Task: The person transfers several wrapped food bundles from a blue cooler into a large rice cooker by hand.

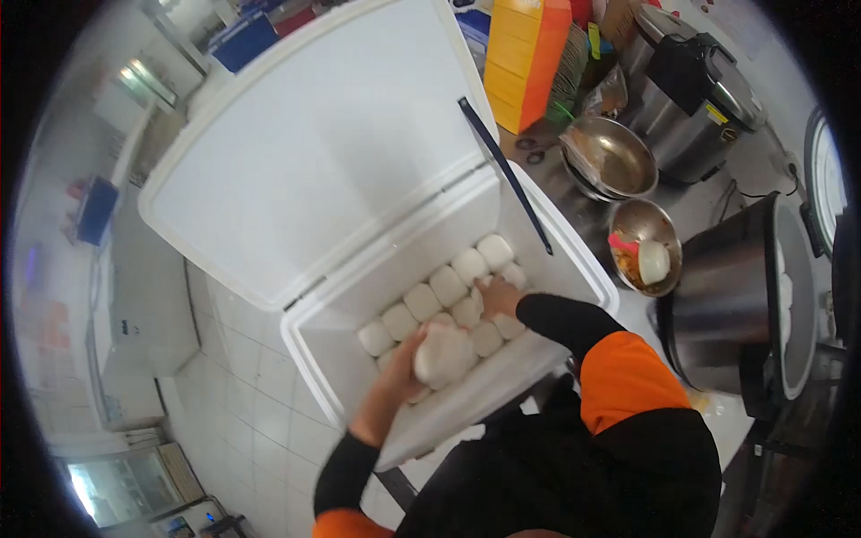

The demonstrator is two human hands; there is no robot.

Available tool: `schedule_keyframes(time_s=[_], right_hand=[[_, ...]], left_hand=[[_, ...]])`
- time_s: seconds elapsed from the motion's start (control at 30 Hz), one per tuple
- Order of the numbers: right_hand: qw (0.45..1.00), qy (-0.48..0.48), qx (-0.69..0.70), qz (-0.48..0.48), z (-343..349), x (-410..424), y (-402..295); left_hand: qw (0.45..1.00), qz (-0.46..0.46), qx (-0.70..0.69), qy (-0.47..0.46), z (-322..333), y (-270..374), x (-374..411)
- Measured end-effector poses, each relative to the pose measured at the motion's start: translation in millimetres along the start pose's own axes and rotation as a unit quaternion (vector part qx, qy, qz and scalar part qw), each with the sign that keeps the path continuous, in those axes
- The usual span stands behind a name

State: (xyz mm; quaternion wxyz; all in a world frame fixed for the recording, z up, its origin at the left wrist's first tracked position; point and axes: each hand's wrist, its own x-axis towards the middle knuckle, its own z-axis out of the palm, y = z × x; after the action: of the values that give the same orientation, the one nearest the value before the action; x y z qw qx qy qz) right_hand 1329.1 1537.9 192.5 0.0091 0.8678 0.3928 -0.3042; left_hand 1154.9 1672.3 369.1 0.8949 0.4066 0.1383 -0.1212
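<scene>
A white lidded cooler box (609, 296) stands before me with its lid (323, 141) raised. Rows of rounded white blocks (424, 301) line its bottom; whether they are rice portions or dough I cannot tell. My left hand (402, 366) grips a white lump (444, 354) from its left side, above the near rows. It hides some blocks beneath it. Inside the box, to the right, my right hand (499, 298) reaches down onto the blocks, its fingers touching one. Those fingertips are partly hidden, so a firm hold is unclear.
A black strap (504, 175) runs from lid to box. At right stand a metal bowl (622, 165), another bowl (646, 279) with a white scoop or cup (652, 261), and a large open cooker (726, 296). A closed cooker (686, 114) and an orange-yellow box (518, 64) are farther back.
</scene>
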Motion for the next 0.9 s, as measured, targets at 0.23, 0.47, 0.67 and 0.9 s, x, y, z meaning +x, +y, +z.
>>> schedule_keyframes(time_s=[0.23, 0.47, 0.67, 0.9], right_hand=[[0.997, 0.026, 0.056, -0.047, 20, 15, 10], [0.728, -0.006, 0.672, -0.134, -98, -84, -27], [0.636, 0.211, 0.683, -0.292, -141, -331, 35], [0.365, 0.188, 0.877, -0.249, -93, -544, 101]], left_hand=[[0.895, 0.154, -0.418, -0.025, 14, -59, -85], [0.765, 0.210, -0.608, -0.023, 100, -42, -32], [0.917, 0.254, -0.278, -0.132, 210, -12, 44], [0.889, 0.199, 0.262, -0.318, 420, -25, 138]])
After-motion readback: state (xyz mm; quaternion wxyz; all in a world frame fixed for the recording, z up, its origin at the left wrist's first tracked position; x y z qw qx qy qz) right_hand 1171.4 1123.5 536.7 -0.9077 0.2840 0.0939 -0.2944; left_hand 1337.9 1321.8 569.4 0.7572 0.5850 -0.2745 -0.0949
